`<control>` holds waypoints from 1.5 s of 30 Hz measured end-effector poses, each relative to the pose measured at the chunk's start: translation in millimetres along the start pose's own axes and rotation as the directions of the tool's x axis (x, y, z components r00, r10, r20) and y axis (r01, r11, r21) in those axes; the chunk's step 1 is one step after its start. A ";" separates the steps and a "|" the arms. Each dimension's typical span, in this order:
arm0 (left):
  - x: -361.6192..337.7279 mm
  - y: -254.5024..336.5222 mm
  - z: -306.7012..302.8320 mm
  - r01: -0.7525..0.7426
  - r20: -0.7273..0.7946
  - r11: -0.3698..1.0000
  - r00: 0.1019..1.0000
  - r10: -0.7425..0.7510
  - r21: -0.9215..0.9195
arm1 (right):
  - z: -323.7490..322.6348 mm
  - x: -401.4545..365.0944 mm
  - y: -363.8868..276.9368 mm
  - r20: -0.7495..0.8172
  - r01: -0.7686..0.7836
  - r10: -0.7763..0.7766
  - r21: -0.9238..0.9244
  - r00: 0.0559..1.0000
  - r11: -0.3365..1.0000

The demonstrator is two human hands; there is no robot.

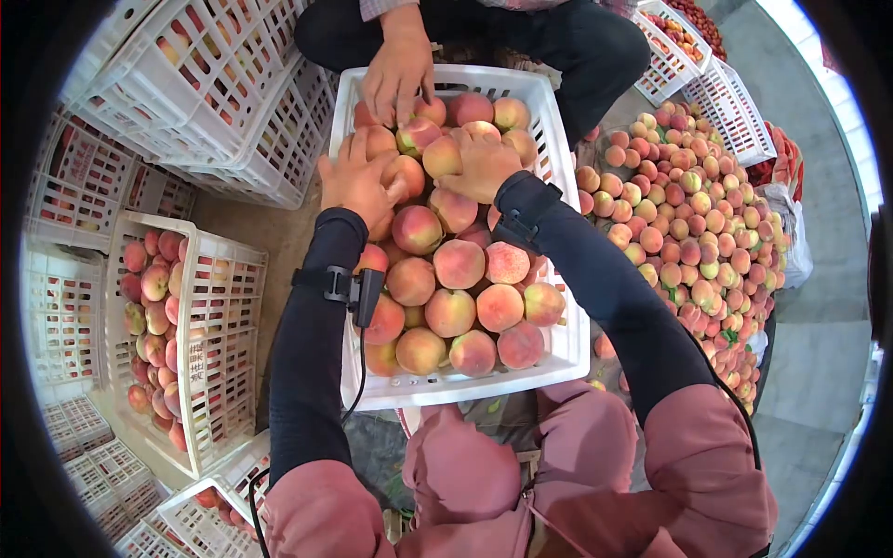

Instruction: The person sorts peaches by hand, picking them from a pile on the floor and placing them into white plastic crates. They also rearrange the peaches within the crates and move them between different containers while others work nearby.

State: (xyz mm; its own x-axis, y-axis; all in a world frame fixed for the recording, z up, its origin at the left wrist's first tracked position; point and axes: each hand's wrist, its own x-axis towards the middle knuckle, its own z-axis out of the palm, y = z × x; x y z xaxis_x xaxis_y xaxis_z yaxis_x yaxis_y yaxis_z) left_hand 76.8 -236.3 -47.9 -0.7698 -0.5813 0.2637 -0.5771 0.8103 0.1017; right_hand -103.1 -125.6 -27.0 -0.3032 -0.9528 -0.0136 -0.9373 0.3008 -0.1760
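Observation:
A white plastic crate (456, 386) full of red and yellow peaches (458, 264) sits in front of me. At the crate's left side my left hand (358, 186) curls its fingers on a peach (406, 175). My right hand (486, 167) is closed round another peach (442, 157), near the right part of the far rows. Each hand hides part of the fruit under it. Just beyond, a co-worker's hand (400, 73) reaches over the far rim and touches peaches there.
A large heap of peaches (688, 223) lies on the floor to the right. Stacked white crates (186, 84) stand at the upper left, and a peach-filled crate (219, 335) is below them. More crates (730, 110) are at the upper right. The co-worker's knee (605, 51) borders the crate.

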 end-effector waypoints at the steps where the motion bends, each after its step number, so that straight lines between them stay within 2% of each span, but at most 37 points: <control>1: 1.3 1.1 -0.8 0.011 0.007 1.000 1.000 -0.011 0.017 | 1.8 6.2 -1.7 -0.018 -0.004 0.004 -0.009 1.000 1.000; 3: 0.5 1.4 0.8 0.030 0.020 0.999 0.999 -0.030 0.025 | 9.9 13.2 -3.8 -0.022 -0.006 0.005 -0.024 1.000 1.000; 8: 1.5 2.2 -1.7 0.043 0.072 0.998 0.996 -0.046 0.039 | 0.9 11.4 -26.3 -0.040 -0.004 -0.006 -0.263 0.999 0.965; 9: 0.8 1.8 -2.8 0.053 0.066 0.998 0.996 -0.055 0.040 | -2.5 15.0 -18.9 0.003 0.154 -0.157 -0.236 0.988 0.959; 10: 0.3 2.3 -2.8 0.054 0.070 0.998 0.996 -0.057 0.041 | -4.7 23.0 -1.8 0.004 0.163 -0.167 -0.241 0.986 0.957; 11: 0.4 2.3 -2.2 0.051 0.075 0.998 0.996 -0.054 0.041 | -4.7 34.0 22.8 0.040 0.411 -0.412 -0.202 0.910 0.889; 12: 0.7 1.0 -1.9 0.054 0.073 0.998 0.996 -0.056 0.036 | -2.4 42.0 45.2 0.067 0.630 -0.628 -0.153 0.775 0.761; 13: 0.1 0.4 -1.1 0.050 0.062 0.998 0.997 -0.052 0.026 | 3.8 44.1 65.4 -0.126 0.332 -0.309 0.250 0.943 0.910; 14: -0.4 1.0 0.3 0.044 0.052 0.999 0.998 -0.045 0.015 | 7.9 42.8 78.2 -0.150 0.017 0.104 0.643 0.983 0.766; 15: -0.5 1.8 1.6 0.040 0.053 0.999 0.998 -0.040 0.008 | -57.0 3.8 33.7 0.131 -0.210 0.224 0.900 0.966 0.381; 16: 0.0 1.6 1.7 0.045 0.052 0.999 0.998 -0.045 -0.003 | -57.5 1.2 40.1 0.129 -0.211 0.229 0.899 0.965 0.383; 18: 0.5 0.5 1.1 0.048 0.052 0.999 0.998 -0.047 -0.013 | -54.1 -5.6 57.0 -0.014 -0.084 0.213 0.891 0.977 0.446; 19: 0.5 0.3 1.0 0.048 0.049 0.999 0.998 -0.047 -0.026 | -50.5 -6.7 57.1 -0.014 -0.086 0.216 0.891 0.976 0.446; 21: 1.3 1.4 1.3 0.044 0.049 0.998 0.998 -0.042 -0.041 | -37.0 -8.6 53.3 -0.100 -0.015 0.105 0.652 0.989 0.758; 22: 1.9 1.0 1.1 0.046 0.060 0.998 0.997 -0.044 -0.039 | -31.0 -8.9 46.8 -0.122 0.029 0.036 0.492 0.992 0.870; 23: 1.5 0.2 1.3 0.050 0.073 0.998 0.996 -0.048 -0.036 | -36.8 -11.0 26.5 -0.055 -0.006 0.032 0.414 0.998 0.910; 24: 0.7 0.0 1.6 0.053 0.075 0.998 0.996 -0.050 -0.033 | -29.3 -6.9 15.8 -0.054 -0.005 0.030 0.417 0.998 0.909; 26: 0.7 0.9 1.0 0.050 0.054 0.999 0.997 -0.049 -0.020 | -11.4 2.1 0.5 -0.114 0.168 -0.167 -0.006 0.979 0.986; 28: 1.4 2.3 -1.0 0.058 0.071 0.998 0.996 -0.058 -0.003 | 10.9 9.3 -1.0 -0.168 0.200 -0.201 -0.021 0.965 0.980; 30: 1.8 2.0 -2.3 0.065 0.089 0.998 0.994 -0.066 0.010 | 17.3 14.3 -5.2 -0.092 0.071 -0.074 -0.027 0.993 0.997; 34: 3.3 1.3 -0.7 0.057 0.081 0.998 0.995 -0.058 0.017 | 30.4 17.2 -15.7 -0.064 0.067 -0.075 -0.117 0.995 0.991; 36: 0.1 5.0 2.2 0.024 0.094 1.000 0.995 -0.026 0.016 | 42.0 12.2 -24.3 -0.206 -0.043 -0.031 -0.349 0.978 0.936; 38: -1.4 4.6 7.7 -0.001 -0.031 0.991 0.999 0.005 0.131 | 38.7 14.1 -22.6 -0.202 -0.045 -0.021 -0.318 0.979 0.947; 40: -2.5 2.3 11.6 -0.021 -0.040 0.986 0.999 0.029 0.168 | 33.0 13.4 -23.6 -0.099 -0.031 0.010 -0.214 0.995 0.976; 41: -3.6 2.1 13.1 -0.023 -0.047 0.984 0.998 0.031 0.174 | 30.2 9.8 -21.3 -0.176 -0.008 -0.012 -0.113 0.984 0.994; 42: -1.8 0.6 14.9 -0.022 -0.061 0.983 0.998 0.034 0.180 | 19.4 19.3 -11.7 -0.189 -0.008 -0.014 -0.118 0.982 0.993; 43: -1.3 -2.1 18.5 -0.035 -0.076 0.984 0.996 0.049 0.175 | 4.6 40.1 3.8 0.095 0.219 -0.205 -0.171 0.974 0.961; 44: -0.6 -3.5 17.4 -0.029 -0.083 0.985 0.996 0.044 0.172 | -7.1 56.9 17.2 0.385 0.442 -0.358 -0.155 0.851 0.884; 45: -0.5 -3.4 17.0 -0.024 -0.062 0.988 0.998 0.033 0.153 | -9.2 67.4 31.6 0.390 0.446 -0.359 -0.159 0.848 0.881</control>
State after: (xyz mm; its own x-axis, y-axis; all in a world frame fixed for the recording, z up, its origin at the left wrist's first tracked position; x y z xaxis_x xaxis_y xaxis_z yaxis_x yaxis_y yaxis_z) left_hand 74.4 -240.0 -64.7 -0.7702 -0.5482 0.3259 -0.5938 0.8029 -0.0527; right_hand -154.8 -180.0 -24.3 0.1465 -0.9316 -0.3326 -0.9881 -0.1539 -0.0041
